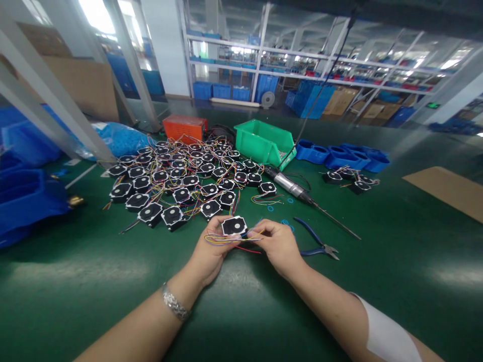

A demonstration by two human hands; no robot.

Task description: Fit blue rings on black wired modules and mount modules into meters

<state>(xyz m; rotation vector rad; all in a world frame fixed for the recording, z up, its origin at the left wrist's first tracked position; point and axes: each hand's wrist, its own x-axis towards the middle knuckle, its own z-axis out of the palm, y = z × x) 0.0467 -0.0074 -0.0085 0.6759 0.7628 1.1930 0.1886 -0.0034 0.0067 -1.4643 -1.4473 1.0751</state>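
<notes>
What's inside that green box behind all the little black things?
The green bin shows small pale bits, maybe screws, at its bottom. Its front wall hides most of the inside.

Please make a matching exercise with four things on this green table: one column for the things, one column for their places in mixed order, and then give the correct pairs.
1. pliers
2. green bin
3. orange box
4. small black motor

a. behind the pile, left of the green bin
b. between the left hand and right hand
c. right of the right hand
d. behind the electric screwdriver

Pairs: 1-c, 2-d, 3-a, 4-b
</notes>
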